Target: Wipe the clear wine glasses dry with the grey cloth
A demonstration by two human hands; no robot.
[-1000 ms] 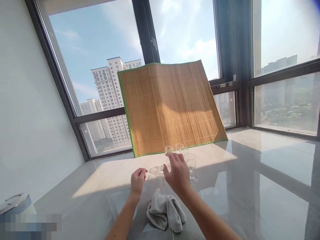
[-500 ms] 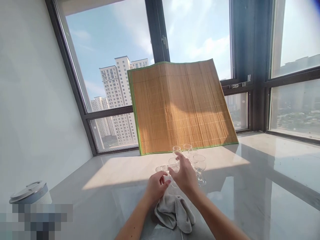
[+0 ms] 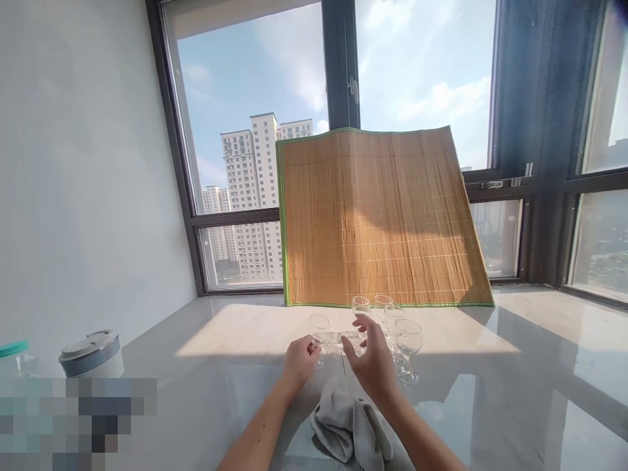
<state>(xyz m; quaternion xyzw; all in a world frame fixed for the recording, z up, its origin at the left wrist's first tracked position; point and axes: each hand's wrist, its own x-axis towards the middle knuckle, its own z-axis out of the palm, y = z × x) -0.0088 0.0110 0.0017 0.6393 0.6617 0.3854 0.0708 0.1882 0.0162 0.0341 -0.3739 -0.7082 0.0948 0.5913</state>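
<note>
My left hand (image 3: 298, 364) has its fingers closed on a small clear stemmed glass (image 3: 319, 322), which stands upright at its fingertips. To the right, my right hand (image 3: 373, 360) is curved, thumb and fingers apart, in front of several other clear glasses. One stemmed glass (image 3: 408, 337) stands just right of that hand, and another glass (image 3: 360, 305) shows behind its fingertips. Between the hands is more clear glass, too faint to make out in full. A crumpled grey cloth (image 3: 346, 425) lies on the glossy surface between my forearms.
A bamboo mat (image 3: 387, 216) with green edging leans against the window behind the glasses. On the left stand a lidded cup (image 3: 92, 356) and a container with a teal lid (image 3: 14, 348), beside the white wall (image 3: 88, 196). The pale glossy countertop (image 3: 206, 392) reflects the window.
The glass by my left hand was tilted low and is now upright. My hands have moved slightly apart. The view has turned left, shifting the scene rightward.
</note>
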